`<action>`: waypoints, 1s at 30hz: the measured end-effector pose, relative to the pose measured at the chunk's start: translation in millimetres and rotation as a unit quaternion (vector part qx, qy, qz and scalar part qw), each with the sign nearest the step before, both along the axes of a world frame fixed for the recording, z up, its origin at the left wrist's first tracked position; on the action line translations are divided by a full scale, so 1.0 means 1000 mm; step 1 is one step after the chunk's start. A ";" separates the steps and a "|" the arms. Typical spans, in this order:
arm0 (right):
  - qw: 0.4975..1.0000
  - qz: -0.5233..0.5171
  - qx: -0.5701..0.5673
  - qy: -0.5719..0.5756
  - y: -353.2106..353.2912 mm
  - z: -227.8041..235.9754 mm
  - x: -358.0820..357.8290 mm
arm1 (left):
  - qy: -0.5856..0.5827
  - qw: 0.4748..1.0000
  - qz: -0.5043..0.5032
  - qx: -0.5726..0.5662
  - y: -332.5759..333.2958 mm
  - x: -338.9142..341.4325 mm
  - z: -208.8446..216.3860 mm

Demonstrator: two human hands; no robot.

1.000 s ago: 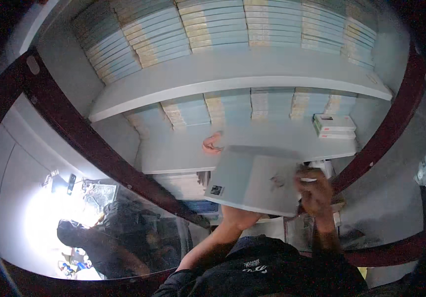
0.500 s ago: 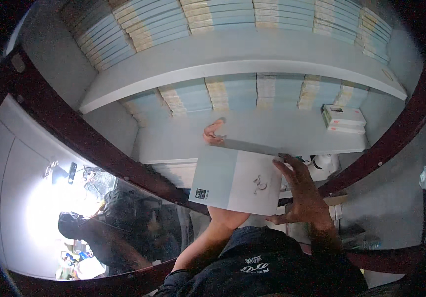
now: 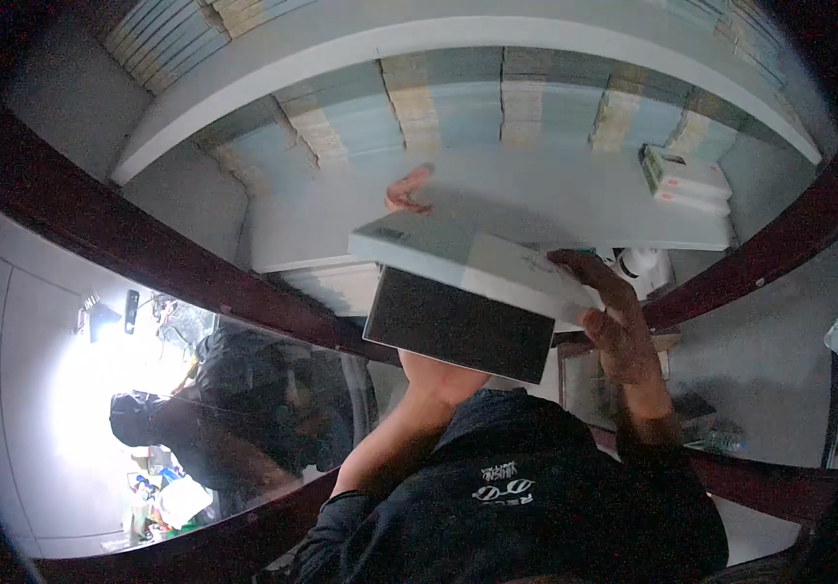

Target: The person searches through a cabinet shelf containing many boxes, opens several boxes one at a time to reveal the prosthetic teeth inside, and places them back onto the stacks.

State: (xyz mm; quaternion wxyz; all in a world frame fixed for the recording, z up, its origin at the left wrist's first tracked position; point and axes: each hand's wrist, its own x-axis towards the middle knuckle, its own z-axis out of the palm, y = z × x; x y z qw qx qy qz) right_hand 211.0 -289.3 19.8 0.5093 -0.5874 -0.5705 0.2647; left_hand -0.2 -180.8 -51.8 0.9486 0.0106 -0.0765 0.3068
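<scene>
A flat white and pale-blue box is in both hands. Its lid (image 3: pixel 468 268) is lifted and tilted at the far side, and a flat dark surface with a thin white rim, the lower part (image 3: pixel 458 326), shows beneath it. My left hand (image 3: pixel 443 378) supports the lower part from underneath, most of its fingers hidden. Beyond the lid's far edge, curled fingers (image 3: pixel 407 191) show; they look like those of the same hand. At the lid's right end my right hand (image 3: pixel 619 326) grips it, thumb on the near side and fingers on the far side.
A deep shelf (image 3: pixel 536 195) ahead carries stacks of pale-blue and cream boxes (image 3: pixel 448 97), with more stacks above. Two small white boxes (image 3: pixel 687 180) lie at its right. A rounded white object (image 3: pixel 643 265) stands below. A glass pane with a bright light is at left.
The lid has come up off the lower part and tilted, uncovering the dark surface. My right hand has moved with it, and the whole view has shifted so the shelf sits higher.
</scene>
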 end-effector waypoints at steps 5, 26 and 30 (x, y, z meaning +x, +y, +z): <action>0.998 -0.018 0.030 0.052 -0.002 0.006 -0.017 | 0.135 0.990 0.043 0.005 -0.004 -0.008 -0.001; 0.902 -0.030 0.175 -0.392 -0.020 0.035 -0.059 | -0.045 0.997 0.040 -0.057 -0.005 -0.019 -0.026; 0.891 -0.118 0.193 -0.393 -0.002 0.041 -0.066 | -0.055 0.996 0.052 0.043 -0.001 -0.009 -0.011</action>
